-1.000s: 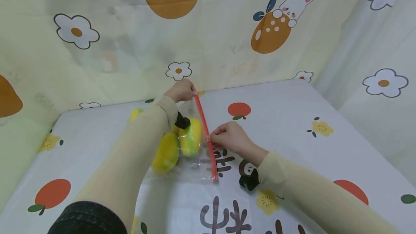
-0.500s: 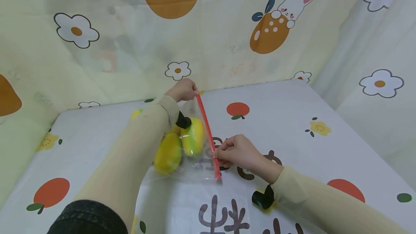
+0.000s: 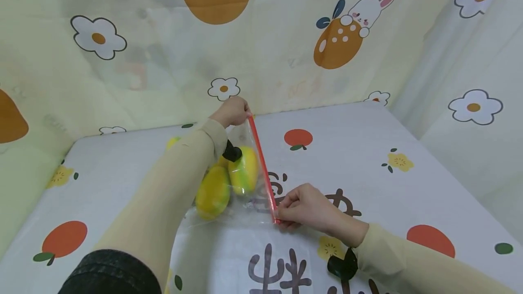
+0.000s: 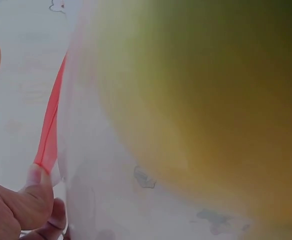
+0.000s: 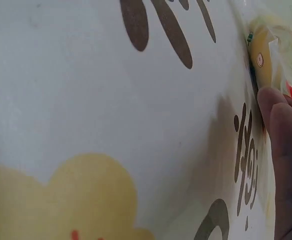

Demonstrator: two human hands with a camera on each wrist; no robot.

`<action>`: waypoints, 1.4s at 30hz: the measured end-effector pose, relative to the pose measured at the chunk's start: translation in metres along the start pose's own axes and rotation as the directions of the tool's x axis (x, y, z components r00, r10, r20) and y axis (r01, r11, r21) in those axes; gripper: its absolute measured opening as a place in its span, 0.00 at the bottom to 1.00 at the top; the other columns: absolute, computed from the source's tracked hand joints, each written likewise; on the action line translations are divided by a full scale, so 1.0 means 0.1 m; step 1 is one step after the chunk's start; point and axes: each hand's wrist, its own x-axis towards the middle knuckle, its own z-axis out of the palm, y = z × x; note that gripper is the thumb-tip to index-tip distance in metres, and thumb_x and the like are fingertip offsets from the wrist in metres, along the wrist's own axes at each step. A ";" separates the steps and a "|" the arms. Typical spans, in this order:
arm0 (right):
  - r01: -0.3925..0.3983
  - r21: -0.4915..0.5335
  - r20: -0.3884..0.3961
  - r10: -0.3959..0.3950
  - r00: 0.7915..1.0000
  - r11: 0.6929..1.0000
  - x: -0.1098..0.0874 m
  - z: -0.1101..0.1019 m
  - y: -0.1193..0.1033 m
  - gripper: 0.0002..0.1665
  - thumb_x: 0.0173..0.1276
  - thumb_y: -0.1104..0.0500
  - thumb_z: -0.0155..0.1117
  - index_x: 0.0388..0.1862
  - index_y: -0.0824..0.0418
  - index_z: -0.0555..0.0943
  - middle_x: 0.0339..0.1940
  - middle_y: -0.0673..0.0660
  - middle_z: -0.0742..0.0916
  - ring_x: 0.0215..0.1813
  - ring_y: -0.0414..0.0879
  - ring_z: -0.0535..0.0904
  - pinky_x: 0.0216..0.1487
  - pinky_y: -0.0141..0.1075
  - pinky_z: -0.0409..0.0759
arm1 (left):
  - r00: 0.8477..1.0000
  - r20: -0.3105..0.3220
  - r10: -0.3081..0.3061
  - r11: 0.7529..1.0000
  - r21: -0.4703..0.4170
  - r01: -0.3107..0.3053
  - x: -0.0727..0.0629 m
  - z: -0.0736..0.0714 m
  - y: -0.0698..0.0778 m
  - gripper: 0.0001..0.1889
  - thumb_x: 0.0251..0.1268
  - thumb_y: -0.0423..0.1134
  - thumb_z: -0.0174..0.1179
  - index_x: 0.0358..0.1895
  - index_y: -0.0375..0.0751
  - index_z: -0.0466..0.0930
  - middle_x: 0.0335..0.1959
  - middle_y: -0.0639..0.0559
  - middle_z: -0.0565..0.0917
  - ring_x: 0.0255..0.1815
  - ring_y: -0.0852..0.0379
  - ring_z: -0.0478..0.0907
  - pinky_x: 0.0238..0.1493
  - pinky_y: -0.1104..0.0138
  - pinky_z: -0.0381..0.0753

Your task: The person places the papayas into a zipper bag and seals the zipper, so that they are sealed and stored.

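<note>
A clear zip bag [image 3: 249, 212] with a red strip along its mouth lies on the table, holding several yellow-green mangoes [image 3: 213, 192]. My left hand [image 3: 232, 111] pinches the far end of the red strip; the left wrist view shows its thumb [image 4: 35, 187] on that strip, with a mango [image 4: 196, 115] blurred and close. At the near end of the strip, my right hand [image 3: 306, 208] pinches the red edge between thumb and fingers. In the right wrist view its fingers [image 5: 286, 135] are at the bag, which is partly cut off there.
The table [image 3: 135, 171] has a white cloth printed with fruit, flowers and dark lettering. A cream curtain [image 3: 278, 49] with printed flowers and a rabbit rises behind the table. Black wrist mounts [image 3: 342, 264] sit at both wrists.
My right hand has slid along the red strip toward me, from about its middle to its near end. The left hand stays at the far end, and the bag has barely shifted.
</note>
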 end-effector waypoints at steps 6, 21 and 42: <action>-0.012 -0.063 0.046 0.015 0.999 0.998 0.01 -0.03 -0.02 0.08 0.65 0.62 0.70 0.31 0.67 0.87 0.25 0.59 0.91 0.27 0.42 0.86 0.32 0.34 0.86 | 0.999 0.041 0.010 1.000 -0.014 -0.009 0.03 0.04 0.05 0.12 0.80 0.37 0.51 0.47 0.34 0.83 0.46 0.46 0.82 0.37 0.56 0.70 0.40 0.68 0.71; -0.110 -0.074 -0.075 0.105 0.992 0.991 0.92 -0.15 -0.16 0.15 0.75 0.57 0.63 0.41 0.69 0.86 0.25 0.55 0.88 0.24 0.40 0.85 0.33 0.32 0.87 | 0.996 0.087 0.016 0.998 -0.060 -0.011 -0.03 0.08 -0.11 0.17 0.79 0.40 0.53 0.63 0.37 0.80 0.62 0.42 0.82 0.58 0.48 0.78 0.63 0.61 0.77; -0.163 -0.152 0.022 0.168 0.985 0.975 0.60 -1.30 0.32 0.19 0.77 0.57 0.61 0.49 0.74 0.84 0.28 0.51 0.87 0.28 0.41 0.84 0.37 0.32 0.87 | 0.996 0.058 -0.062 0.947 -0.312 0.077 -1.24 -0.05 -1.03 0.33 0.80 0.48 0.52 0.79 0.35 0.56 0.77 0.32 0.64 0.77 0.33 0.63 0.73 0.42 0.68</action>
